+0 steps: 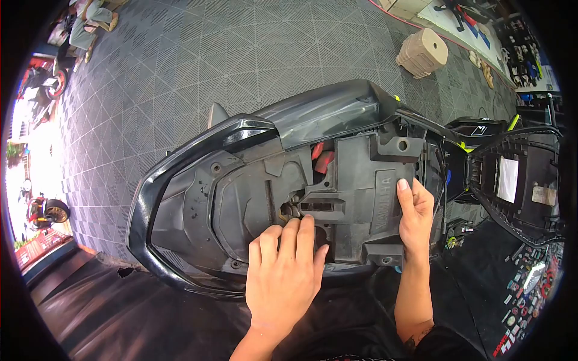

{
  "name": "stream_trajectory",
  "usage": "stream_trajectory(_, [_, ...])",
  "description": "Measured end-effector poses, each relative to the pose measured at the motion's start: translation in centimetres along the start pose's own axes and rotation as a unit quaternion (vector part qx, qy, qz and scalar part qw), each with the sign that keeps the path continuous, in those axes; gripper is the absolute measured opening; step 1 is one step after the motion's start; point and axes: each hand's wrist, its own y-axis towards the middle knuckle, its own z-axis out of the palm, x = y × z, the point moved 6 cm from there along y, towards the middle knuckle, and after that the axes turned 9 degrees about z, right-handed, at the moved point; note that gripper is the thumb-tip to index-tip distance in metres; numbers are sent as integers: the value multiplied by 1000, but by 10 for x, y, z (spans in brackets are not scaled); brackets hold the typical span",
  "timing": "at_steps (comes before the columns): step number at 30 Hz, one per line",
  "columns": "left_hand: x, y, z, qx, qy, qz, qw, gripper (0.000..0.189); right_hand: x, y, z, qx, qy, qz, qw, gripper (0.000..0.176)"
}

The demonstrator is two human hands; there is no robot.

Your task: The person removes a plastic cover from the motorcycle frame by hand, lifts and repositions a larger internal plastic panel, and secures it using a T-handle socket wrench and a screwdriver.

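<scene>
In front of me lies the rear of a scooter, its underseat area exposed, ringed by a glossy black grab rail (139, 207). My left hand (282, 265) has its fingers stretched forward and its thumb apart; the fingertips touch the area by a metal latch (290, 210). What lies under those fingertips is hidden. My right hand (416, 216) is closed on the far side of a black plastic cover (355, 204) marked YAMAHA, thumb on top and the other fingers curled down at its edge. A red part (324, 162) shows through a gap beside the cover.
An upturned seat underside (524, 180) with a white label is at the right. A beige stool (423, 53) stands on the grey patterned floor (241, 48). Parked motorcycles (45, 213) and a seated person (90, 27) are at the left. Dark sheeting (138, 319) lies near me.
</scene>
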Motion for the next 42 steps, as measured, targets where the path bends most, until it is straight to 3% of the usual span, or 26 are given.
stream_trajectory(8, [5, -3, -9, -85, -105, -7, 991, 32, 15, -2, 0, -3, -8, 6, 1000, 27])
stream_trajectory(17, [7, -10, -13, -146, -117, 2, 982, 26, 11, -9, 9, 18, 5, 38, 999, 31])
stream_trajectory(27, [4, -6, -7, -128, -85, 2, 988, 25, -15, 3, 34, 28, 46, 74, 996, 33])
stream_trajectory(30, [3, -6, -6, -104, -65, 5, 992, 27, -21, 15, 32, 85, -66, 74, 991, 37])
stream_trajectory(34, [-1, -5, -2, -69, -22, 14, 997, 35, -14, 16, 37, 38, -40, 44, 997, 45])
stream_trajectory(37, [-4, -5, -2, -36, -5, 20, 999, 47, -13, 19, 31, -10, -159, 38, 987, 50])
stream_trajectory(42, [-7, 0, -2, 10, 4, 13, 1000, 61, 6, 18, 22, 9, -319, 14, 948, 51])
